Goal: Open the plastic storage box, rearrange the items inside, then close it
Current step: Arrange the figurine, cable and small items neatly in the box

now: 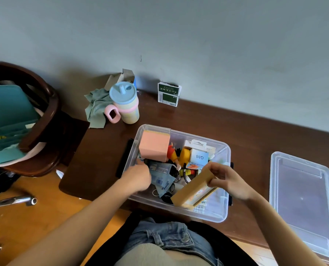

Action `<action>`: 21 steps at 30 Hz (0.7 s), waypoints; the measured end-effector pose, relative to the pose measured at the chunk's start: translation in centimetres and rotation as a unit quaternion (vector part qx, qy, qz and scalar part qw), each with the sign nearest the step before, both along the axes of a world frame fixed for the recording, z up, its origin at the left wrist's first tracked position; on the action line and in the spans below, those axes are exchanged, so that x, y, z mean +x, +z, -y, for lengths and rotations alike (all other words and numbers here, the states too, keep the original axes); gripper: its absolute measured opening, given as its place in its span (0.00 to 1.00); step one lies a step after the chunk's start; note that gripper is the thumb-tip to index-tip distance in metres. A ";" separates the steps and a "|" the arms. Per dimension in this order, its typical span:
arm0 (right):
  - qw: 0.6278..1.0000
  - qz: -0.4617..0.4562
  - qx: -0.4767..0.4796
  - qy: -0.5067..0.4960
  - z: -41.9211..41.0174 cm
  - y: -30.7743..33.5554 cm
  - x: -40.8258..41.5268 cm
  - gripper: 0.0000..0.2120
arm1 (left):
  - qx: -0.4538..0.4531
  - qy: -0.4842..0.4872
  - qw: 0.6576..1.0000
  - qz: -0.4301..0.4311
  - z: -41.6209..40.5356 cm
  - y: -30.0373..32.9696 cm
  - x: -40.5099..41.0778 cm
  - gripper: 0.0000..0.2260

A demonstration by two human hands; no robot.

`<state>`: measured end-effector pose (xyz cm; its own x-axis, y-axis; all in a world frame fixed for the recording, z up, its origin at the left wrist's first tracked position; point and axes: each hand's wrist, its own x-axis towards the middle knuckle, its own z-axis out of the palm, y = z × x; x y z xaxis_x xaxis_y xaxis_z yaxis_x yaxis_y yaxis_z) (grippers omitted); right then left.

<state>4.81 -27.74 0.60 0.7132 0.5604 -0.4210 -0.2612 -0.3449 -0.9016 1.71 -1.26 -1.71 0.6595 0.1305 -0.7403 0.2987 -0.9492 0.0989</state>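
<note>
1. Box [220, 212] of clear plastic sitting open on the dark wooden table [255, 135], near its front edge, holding a jumble of small items.
2. Lid [303, 198] lying flat on the table, well apart to the right of the box, partly overhanging the front edge.
3. Left hand [136, 178] reaching down into the left half of the box, fingers curling over a blue-and-white packet [160, 176]; impossible to tell whether actually pinching it.
4. Right hand [230, 181] gripping one end of a long tan carton [193, 191], holding it tilted over the right front part of the box, lower end pointing toward the front wall.
5. Pink block [154, 145] leaning in the far left corner of the box, its top rising above the rim.
6. Toy figure [174, 155] in red and yellow lying just beside the pink block, touching a yellow object [184, 155].
7. Small white carton marked Q88 [199, 157] standing in the far right part of the box.
8. Pastel cup [126, 103] with a blue lid and pink handle standing behind the box, next to a crumpled green cloth [96, 107].
9. Green-and-white packet [168, 94] standing against the wall.
10. Wooden chair [44, 116] standing left of the table, carrying teal folders [8, 110].
</note>
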 end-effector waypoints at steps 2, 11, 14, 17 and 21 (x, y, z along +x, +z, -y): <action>1.000 0.006 -0.017 0.012 -0.3 -0.4 -0.4 0.12 | 0.030 0.029 0.998 0.053 0.7 -0.4 0.4 0.24; 1.000 0.002 0.012 -0.023 0.4 -0.6 0.3 0.13 | -0.004 -0.100 0.989 0.110 1.0 -1.2 -0.2 0.15; 0.998 -0.012 0.040 -0.051 0.8 -0.4 0.4 0.13 | -0.045 -0.089 0.993 0.071 2.5 -2.6 -0.2 0.31; 0.997 -0.011 0.044 -0.057 0.7 -0.2 0.1 0.13 | -0.052 -0.068 0.995 0.047 4.1 -4.2 0.6 0.33; 0.998 -0.010 0.042 -0.048 0.7 -0.3 0.1 0.13 | -0.050 -0.041 0.997 0.039 4.0 -5.3 0.9 0.30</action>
<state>4.93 -28.49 0.26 0.7575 0.5230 -0.3907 -0.3081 -0.2411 -0.9203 2.58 -5.27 -6.99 0.7206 0.0013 -0.6933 0.2078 -0.9544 0.2143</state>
